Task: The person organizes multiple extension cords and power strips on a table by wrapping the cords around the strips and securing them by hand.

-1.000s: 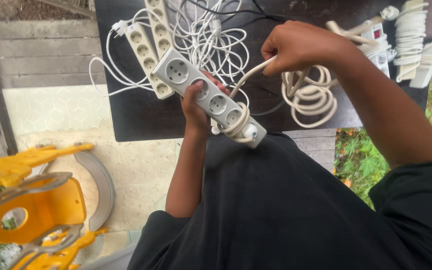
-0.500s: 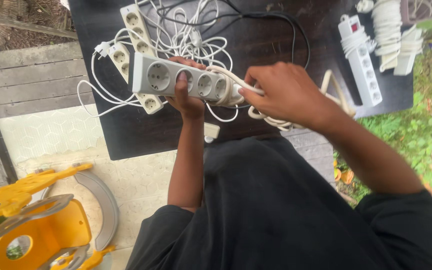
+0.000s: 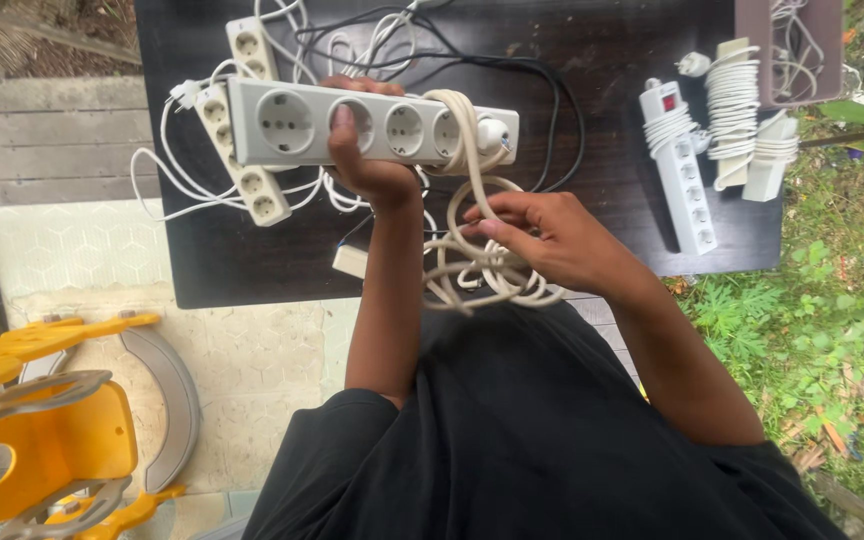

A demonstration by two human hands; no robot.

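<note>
A yellow plastic frame (image 3: 42, 440) is seen at the lower left, on pale patterned ground. Above it, a grey four-socket power strip (image 3: 372, 122) is held level over the dark table (image 3: 252, 270) by the left hand (image 3: 372, 165), whose fingers are closed round the strip's body with the thumb pressed across its face. Half a second ago the strip was tilted lower and the right hand was at its end; it has since been raised, and two turns of cream cable (image 3: 462, 150) are now laid round its right end. The slack has been drawn down below the table edge, where it is gathered in loose loops (image 3: 482, 270) by the right hand (image 3: 552, 240), fingers curled round the cord. The winding is judged partly done. Two wound strips (image 3: 722, 130) lie at the table's right.
</note>
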